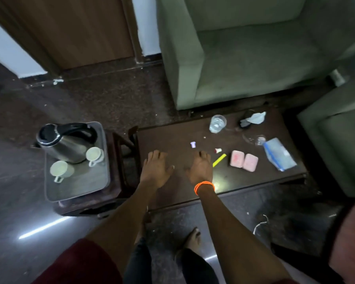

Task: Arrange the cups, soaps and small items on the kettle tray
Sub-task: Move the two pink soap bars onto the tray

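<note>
Shiny steel kettle [64,143], matt metal tray [86,181], dark wood table [244,181]

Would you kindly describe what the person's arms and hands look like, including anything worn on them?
Both forearms are bare. The right hand has an orange beaded bracelet wrapped twice round the wrist; the left hand wears nothing visible, no ring or watch. Dark red short sleeves show at the bottom edge of the head view. No gloves on either hand.
</note>
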